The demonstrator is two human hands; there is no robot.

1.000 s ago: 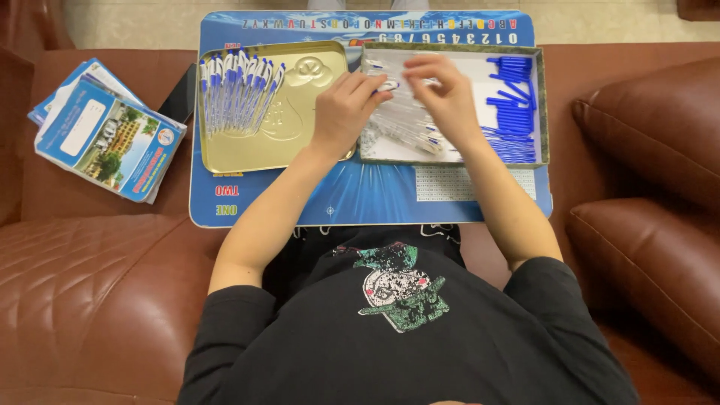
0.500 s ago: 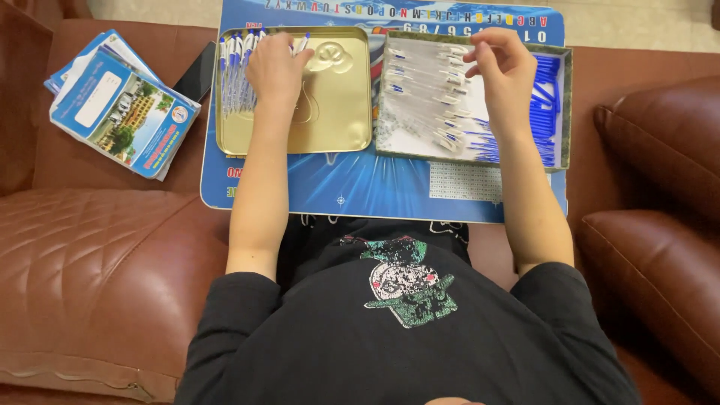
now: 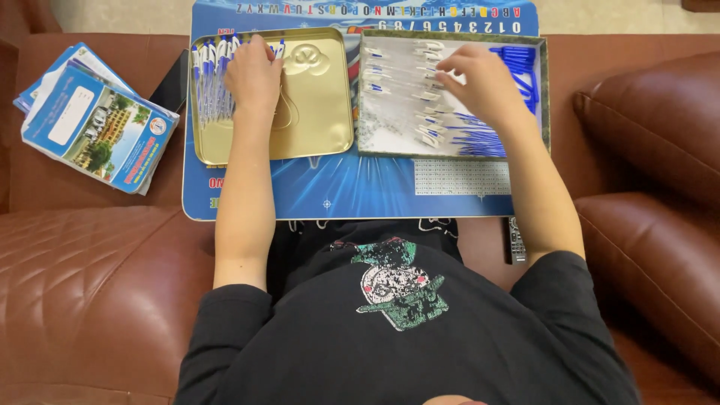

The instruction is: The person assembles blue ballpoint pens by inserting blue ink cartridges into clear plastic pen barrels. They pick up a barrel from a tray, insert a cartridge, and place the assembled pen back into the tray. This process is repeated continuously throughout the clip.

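My left hand [image 3: 253, 73] rests palm down on a row of blue-and-white pens [image 3: 211, 75] lying in a shallow gold tin tray [image 3: 315, 112]. My right hand [image 3: 480, 84] reaches into a second tray [image 3: 390, 135] to the right, fingers bent over loose clear pen barrels [image 3: 397, 82]. Blue pen parts [image 3: 480, 139] lie in a pile under and beside this hand. Whether its fingers pinch a piece is hidden. Both trays sit on a blue lap board [image 3: 352, 187] printed with letters.
A stack of blue booklets [image 3: 94, 124] lies on the brown leather sofa [image 3: 90, 285] at the left. A dark remote control [image 3: 516, 241] sits by my right thigh. The sofa arm [image 3: 660, 112] rises at the right.
My left hand moved from the middle of the board to the pens in the gold tray. My right hand stayed in the right tray, shifting slightly.
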